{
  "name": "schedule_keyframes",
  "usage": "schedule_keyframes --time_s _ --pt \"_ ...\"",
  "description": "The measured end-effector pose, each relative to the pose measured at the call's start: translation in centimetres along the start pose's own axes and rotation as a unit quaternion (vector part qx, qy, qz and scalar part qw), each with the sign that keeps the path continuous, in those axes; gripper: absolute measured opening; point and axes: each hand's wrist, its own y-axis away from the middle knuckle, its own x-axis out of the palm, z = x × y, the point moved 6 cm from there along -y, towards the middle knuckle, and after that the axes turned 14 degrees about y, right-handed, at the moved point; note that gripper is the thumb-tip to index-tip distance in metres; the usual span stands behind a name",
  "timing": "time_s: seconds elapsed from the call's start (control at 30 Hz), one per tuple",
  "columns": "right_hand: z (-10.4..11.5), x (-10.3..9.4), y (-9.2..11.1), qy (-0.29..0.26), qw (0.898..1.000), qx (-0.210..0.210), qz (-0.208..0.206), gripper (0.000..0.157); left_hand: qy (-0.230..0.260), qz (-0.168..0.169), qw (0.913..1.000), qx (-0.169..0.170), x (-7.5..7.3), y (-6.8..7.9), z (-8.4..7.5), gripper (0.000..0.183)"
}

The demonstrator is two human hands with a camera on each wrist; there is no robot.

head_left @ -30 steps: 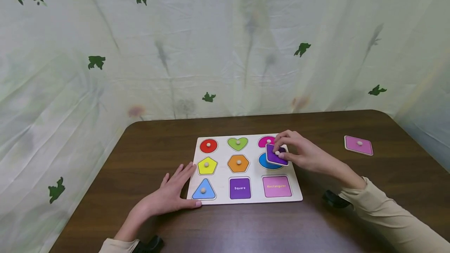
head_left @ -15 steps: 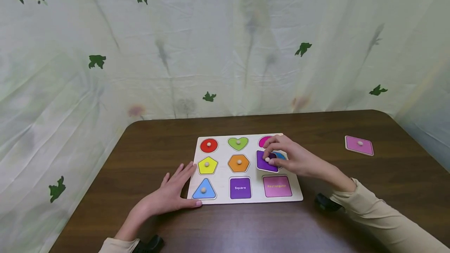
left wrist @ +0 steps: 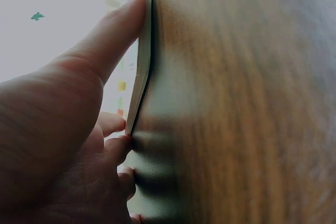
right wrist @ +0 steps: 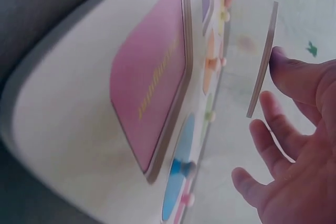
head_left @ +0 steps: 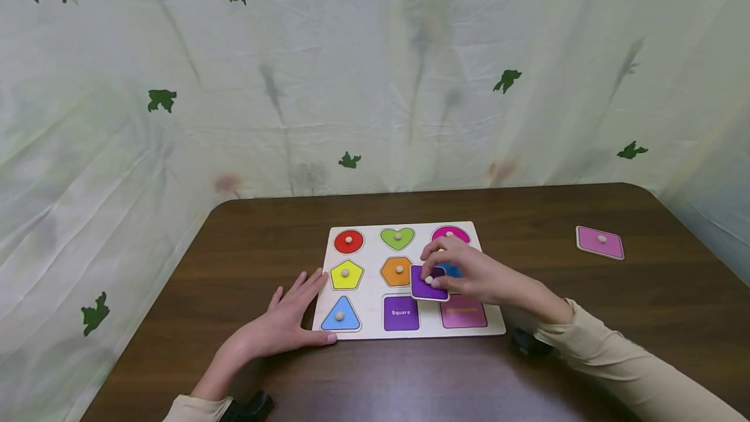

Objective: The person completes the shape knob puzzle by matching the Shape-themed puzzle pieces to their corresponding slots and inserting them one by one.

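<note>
My right hand (head_left: 471, 272) pinches the small knob of a purple square puzzle piece (head_left: 418, 288) and holds it above the white puzzle board (head_left: 369, 292). In the right wrist view the piece (right wrist: 262, 61) is seen edge-on, apart from the board. Below it lies the purple recess marked "Square" (head_left: 401, 321); the pink "Rectangular" recess (head_left: 469, 319) is partly covered by the hand. My left hand (head_left: 278, 324) rests at the board's left edge, fingers spread, thumb at the front corner. In the left wrist view the thumb (left wrist: 113, 32) touches the board's edge.
Knobbed pieces fill the other recesses, among them a red circle (head_left: 349, 247), a yellow pentagon (head_left: 346, 282) and a light blue triangle (head_left: 341, 324). A pink rectangle piece (head_left: 600, 247) lies on the brown table (head_left: 556, 213) at the right. A pale curtain (head_left: 375, 83) hangs behind.
My right hand has carried the purple square piece leftward and toward the front of the board, from over the blue oval to just above the square recess. The left hand has stayed put.
</note>
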Motion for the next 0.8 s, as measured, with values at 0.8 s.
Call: schedule_keyframes --time_s 0.8 --pt "2.8 4.2 -2.9 0.106 0.991 -0.049 0.066 0.009 0.001 -0.001 1.0 -0.001 0.0 0.1 -0.1 0.107"
